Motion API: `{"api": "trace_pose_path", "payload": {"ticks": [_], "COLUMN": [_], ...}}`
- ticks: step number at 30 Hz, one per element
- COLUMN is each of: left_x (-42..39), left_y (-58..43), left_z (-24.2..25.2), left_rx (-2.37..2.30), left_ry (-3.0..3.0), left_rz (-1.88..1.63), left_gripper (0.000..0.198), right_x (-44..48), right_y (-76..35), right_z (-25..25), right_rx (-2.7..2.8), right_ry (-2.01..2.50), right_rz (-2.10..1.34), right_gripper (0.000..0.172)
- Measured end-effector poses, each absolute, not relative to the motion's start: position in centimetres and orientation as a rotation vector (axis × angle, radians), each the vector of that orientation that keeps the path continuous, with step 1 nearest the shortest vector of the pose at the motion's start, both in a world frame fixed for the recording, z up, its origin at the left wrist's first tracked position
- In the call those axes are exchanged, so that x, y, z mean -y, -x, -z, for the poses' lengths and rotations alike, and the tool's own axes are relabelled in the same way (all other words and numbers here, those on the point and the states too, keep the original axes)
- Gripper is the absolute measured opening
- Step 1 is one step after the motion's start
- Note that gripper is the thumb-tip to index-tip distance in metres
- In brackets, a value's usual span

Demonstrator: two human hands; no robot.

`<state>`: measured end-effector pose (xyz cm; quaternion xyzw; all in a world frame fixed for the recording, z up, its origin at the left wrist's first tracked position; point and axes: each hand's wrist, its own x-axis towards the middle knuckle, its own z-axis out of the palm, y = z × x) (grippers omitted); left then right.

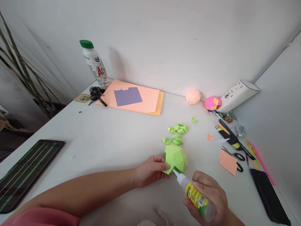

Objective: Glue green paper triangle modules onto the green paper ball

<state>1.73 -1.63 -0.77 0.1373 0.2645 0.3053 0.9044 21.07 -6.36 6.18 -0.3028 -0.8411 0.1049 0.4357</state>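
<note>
A faceted green paper shape (176, 157) sits low in the middle of the view. My left hand (154, 171) pinches its lower left edge between thumb and fingers. In my right hand (210, 194) is a clear glue bottle (196, 196) with a yellow and green label, tilted so that its white nozzle tip is at the lower edge of the green shape. Small folded green paper pieces (180, 128) lie just behind the shape, several of them in a loose cluster.
Peach sheets (150, 100) with a purple piece (129, 96), keys (96, 92) and a white bottle (96, 67) stand back left. A dark tablet (28, 172) lies left. Two paper balls (192, 97), a white box (238, 95), pens, scissors (238, 156) and a black case (270, 196) are right.
</note>
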Motion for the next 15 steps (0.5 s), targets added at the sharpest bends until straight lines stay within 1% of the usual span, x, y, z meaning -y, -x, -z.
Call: {"api": "trace_pose_path", "payload": {"ticks": [9, 15], "left_x": [1.65, 1.67], "left_y": [-1.74, -1.76], "left_z": [0.64, 0.59], "left_rx": [-0.552, -0.561], "left_ry": [-0.269, -0.271], "left_rz": [-0.641, -0.647], "left_gripper": [0.025, 0.026], "right_x": [6.57, 6.66], "right_y": [-21.03, -21.08], "right_z": [-5.94, -5.9], "right_rx": [2.152, 2.194], "right_ry": [0.696, 0.669], "right_rz": [-0.155, -0.159], "right_gripper": [0.044, 0.044]}}
